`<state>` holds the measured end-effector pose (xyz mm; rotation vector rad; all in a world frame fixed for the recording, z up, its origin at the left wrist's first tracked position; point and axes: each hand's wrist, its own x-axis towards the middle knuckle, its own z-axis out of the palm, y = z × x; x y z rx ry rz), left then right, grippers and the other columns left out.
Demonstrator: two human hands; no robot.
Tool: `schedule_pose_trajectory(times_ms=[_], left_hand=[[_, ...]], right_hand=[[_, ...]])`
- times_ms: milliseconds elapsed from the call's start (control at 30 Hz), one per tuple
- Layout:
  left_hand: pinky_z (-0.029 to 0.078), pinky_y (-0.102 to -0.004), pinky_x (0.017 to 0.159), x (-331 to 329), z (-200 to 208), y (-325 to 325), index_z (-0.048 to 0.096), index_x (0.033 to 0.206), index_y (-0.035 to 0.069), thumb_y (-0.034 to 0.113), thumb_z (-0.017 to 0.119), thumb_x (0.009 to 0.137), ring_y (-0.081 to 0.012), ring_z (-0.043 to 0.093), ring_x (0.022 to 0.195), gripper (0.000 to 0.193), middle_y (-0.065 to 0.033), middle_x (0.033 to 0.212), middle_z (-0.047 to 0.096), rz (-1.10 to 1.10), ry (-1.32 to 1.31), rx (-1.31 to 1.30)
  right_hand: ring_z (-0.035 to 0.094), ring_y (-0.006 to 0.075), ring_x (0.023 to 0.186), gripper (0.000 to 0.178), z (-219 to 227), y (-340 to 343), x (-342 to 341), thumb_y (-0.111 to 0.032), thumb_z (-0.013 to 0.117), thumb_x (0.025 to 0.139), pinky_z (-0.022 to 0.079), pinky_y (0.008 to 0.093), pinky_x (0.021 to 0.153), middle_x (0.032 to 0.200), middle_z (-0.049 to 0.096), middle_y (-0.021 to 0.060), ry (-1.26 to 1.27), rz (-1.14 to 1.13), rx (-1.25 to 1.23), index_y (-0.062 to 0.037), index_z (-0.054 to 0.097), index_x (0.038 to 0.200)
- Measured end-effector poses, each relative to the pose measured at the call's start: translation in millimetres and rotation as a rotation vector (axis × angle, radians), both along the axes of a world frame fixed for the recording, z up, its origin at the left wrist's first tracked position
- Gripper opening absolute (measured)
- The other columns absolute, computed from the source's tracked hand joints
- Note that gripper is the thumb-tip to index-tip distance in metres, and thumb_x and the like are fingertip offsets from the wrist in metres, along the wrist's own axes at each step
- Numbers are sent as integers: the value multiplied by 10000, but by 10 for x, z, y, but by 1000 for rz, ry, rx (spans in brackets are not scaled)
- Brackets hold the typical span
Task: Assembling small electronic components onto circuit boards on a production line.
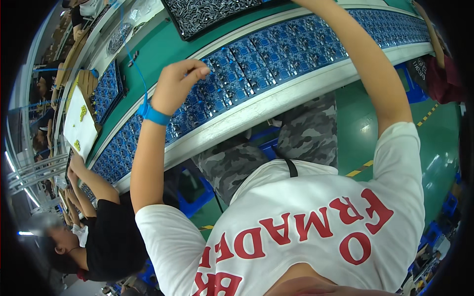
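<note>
My left hand [175,88] hovers over a long row of blue circuit boards [281,56], its fingers curled and the thumb close to the index finger. Whatever is between those fingertips, if anything, is too small to make out. A blue wrist strap [154,114] with a coiled cord circles that wrist. Small blue parts [241,79] stand on the boards near the fingers. My right forearm [368,59] reaches across the row toward the upper edge, and the hand itself lies outside the picture, near a black tray of small dark cylindrical parts [212,17].
A pale rail [237,116] edges the line on my side. On the left are a stack of blue boards [107,93] and a white sheet with yellow parts [79,123]. A co-worker in black [113,237] sits at left; another person's maroon sleeve [444,81] shows at right.
</note>
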<state>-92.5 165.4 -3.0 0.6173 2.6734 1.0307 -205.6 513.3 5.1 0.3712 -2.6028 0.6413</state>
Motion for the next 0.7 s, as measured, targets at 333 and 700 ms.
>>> schedule_pose_trajectory(times_ms=[333,700], left_hand=[[522,-276,750,171,30,-27,740,1014,2,66,701,878,-124,650,822,156,-83,924,736,18,-135,90],[447,-351,837,599,-6,220,754,959,76,54,695,845,-218,609,871,130,-66,920,685,-94,140,-75]], right_hand=[[683,323,783,172,-442,-34,-456,-227,721,735,540,422,722,803,709,162,-126,60,-98,-76,758,810],[693,302,791,132,-437,27,-493,-222,729,736,548,408,730,806,721,136,-153,10,-218,-106,767,785]])
